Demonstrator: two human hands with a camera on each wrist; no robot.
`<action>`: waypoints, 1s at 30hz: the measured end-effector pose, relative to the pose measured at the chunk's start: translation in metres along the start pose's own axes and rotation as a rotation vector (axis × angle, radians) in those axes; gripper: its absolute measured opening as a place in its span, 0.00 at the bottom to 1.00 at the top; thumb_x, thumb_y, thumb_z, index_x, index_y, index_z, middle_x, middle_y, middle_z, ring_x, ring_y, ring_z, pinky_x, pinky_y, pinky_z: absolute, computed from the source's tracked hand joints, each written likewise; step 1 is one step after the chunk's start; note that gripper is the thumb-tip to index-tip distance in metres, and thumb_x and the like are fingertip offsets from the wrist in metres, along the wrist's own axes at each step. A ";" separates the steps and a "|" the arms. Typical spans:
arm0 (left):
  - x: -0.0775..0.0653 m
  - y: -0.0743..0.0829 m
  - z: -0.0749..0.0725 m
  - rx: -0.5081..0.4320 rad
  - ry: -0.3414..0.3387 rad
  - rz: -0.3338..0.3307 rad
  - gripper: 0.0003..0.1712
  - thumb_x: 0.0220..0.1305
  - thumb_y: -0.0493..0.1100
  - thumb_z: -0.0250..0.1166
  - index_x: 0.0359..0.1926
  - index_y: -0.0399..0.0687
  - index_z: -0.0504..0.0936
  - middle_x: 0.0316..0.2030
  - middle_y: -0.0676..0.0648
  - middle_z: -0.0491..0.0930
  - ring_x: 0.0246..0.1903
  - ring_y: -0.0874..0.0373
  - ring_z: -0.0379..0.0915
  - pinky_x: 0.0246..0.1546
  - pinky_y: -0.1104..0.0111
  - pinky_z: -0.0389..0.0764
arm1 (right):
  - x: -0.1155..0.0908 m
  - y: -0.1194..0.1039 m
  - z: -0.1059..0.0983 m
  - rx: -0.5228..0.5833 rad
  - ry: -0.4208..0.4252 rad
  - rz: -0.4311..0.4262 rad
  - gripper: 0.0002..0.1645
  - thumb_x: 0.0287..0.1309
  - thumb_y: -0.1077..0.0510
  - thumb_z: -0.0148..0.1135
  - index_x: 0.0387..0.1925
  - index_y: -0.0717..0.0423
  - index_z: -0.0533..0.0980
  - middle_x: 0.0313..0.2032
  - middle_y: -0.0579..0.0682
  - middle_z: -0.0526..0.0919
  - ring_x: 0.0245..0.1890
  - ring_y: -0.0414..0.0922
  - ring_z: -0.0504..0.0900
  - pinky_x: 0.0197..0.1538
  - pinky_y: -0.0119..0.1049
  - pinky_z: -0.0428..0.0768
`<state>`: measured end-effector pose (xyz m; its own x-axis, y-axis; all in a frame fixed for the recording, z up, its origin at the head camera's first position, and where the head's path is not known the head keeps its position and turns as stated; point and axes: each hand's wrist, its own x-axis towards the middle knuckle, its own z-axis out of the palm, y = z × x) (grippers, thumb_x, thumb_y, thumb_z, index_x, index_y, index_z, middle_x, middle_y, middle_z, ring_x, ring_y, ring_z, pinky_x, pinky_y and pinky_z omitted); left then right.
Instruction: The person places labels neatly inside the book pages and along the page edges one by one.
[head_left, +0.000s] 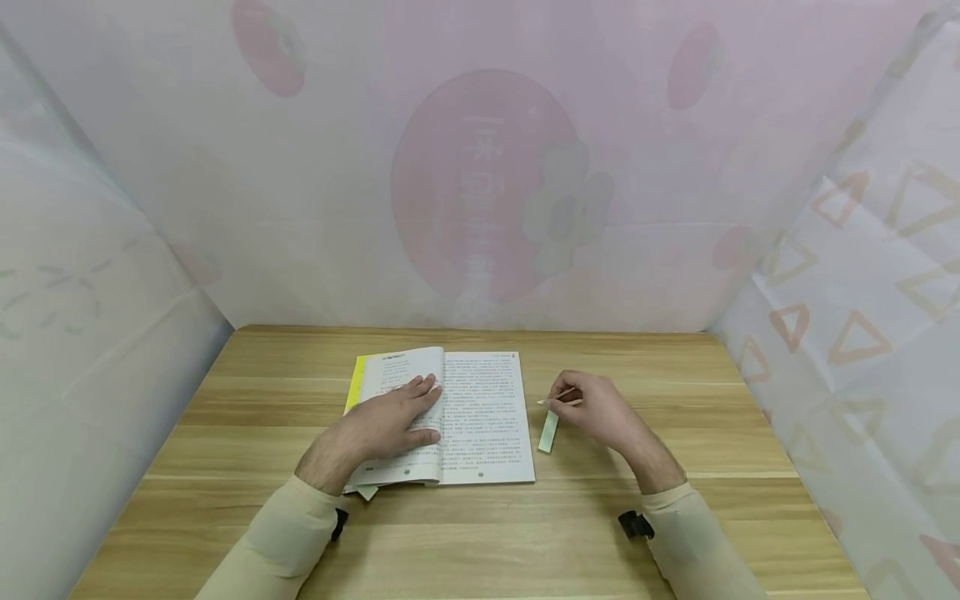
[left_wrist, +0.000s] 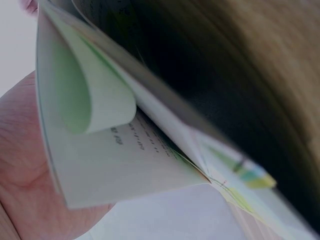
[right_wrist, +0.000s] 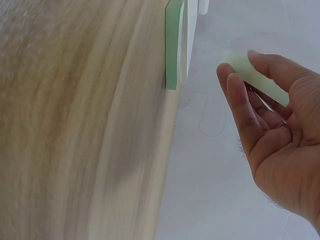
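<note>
An open book point(head_left: 483, 417) lies on the table, its right page flat and its left pages slightly raised. My left hand point(head_left: 393, 421) rests on the left page with fingers stretched toward the spine. In the left wrist view, a pale green sticky note point(left_wrist: 107, 102) curls out between the pages. To the right of the book, my right hand point(head_left: 600, 410) pinches a pale green sticky note point(right_wrist: 257, 77) between thumb and fingers. Just below those fingers, a pad of green sticky notes point(head_left: 548, 433) lies on the table.
A wooden table point(head_left: 240, 417) carries everything, with a pale patterned sheet point(head_left: 322, 208) behind it and others at both sides. A yellow cover edge point(head_left: 354, 385) shows at the book's left. Beneath the book's lower left corner, a pale green paper tip point(head_left: 367, 492) sticks out.
</note>
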<state>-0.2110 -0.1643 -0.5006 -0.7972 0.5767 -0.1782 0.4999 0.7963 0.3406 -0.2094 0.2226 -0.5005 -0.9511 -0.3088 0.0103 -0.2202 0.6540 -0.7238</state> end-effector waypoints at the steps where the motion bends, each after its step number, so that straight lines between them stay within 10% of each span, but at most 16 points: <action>1: 0.000 0.000 0.000 0.000 0.001 0.000 0.49 0.86 0.60 0.70 0.92 0.38 0.65 0.94 0.35 0.59 0.94 0.35 0.56 0.92 0.39 0.66 | 0.000 0.000 0.000 -0.003 0.000 0.001 0.03 0.81 0.60 0.75 0.45 0.54 0.88 0.50 0.52 0.97 0.58 0.57 0.98 0.59 0.48 0.98; 30: 0.000 0.002 -0.004 -0.003 -0.009 0.005 0.49 0.87 0.61 0.69 0.92 0.38 0.65 0.94 0.34 0.58 0.94 0.35 0.55 0.92 0.39 0.66 | -0.007 -0.015 0.002 -0.111 -0.149 -0.204 0.13 0.80 0.65 0.74 0.59 0.57 0.94 0.64 0.56 0.96 0.68 0.58 0.94 0.65 0.48 0.95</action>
<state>-0.2111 -0.1634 -0.4965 -0.7915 0.5825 -0.1849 0.5031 0.7928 0.3441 -0.1994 0.2135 -0.4915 -0.8440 -0.5348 0.0408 -0.4344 0.6370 -0.6368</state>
